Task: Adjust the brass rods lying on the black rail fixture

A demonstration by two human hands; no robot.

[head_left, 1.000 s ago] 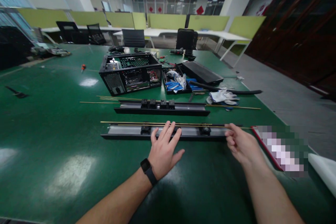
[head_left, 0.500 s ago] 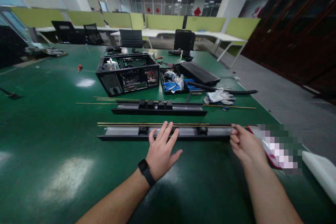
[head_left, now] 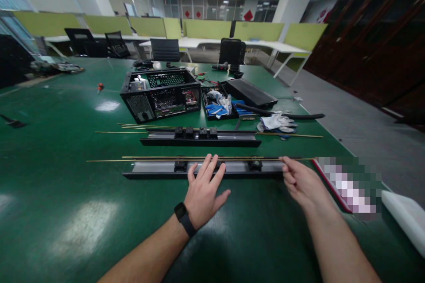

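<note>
A long black rail with a pale inner channel (head_left: 149, 167) lies crosswise in front of me. Black blocks (head_left: 255, 165) sit in it, one of them partly covered by my fingers. My left hand (head_left: 205, 194), wearing a dark watch, rests with spread fingers over the rail's middle. Near the rail's right end, my right hand (head_left: 300, 181) pinches a thin brass rod (head_left: 102, 160) between thumb and forefinger. This rod runs along the rail and sticks out well past its left end. Another brass rod (head_left: 146, 157) lies close beside it.
Behind stands a second rail (head_left: 199, 143) with several black blocks and brass rods (head_left: 288, 135). Farther back are an open computer case (head_left: 159, 97), a black tray with gloves (head_left: 219, 104) and a dark panel (head_left: 250, 92). White gloves (head_left: 277, 122) lie right; a red-edged packet (head_left: 332, 190) sits beside my right hand.
My right hand has moved a little left, and the brass rod in it has slid left, its far end now beyond the rail. My left hand has stayed in place.
</note>
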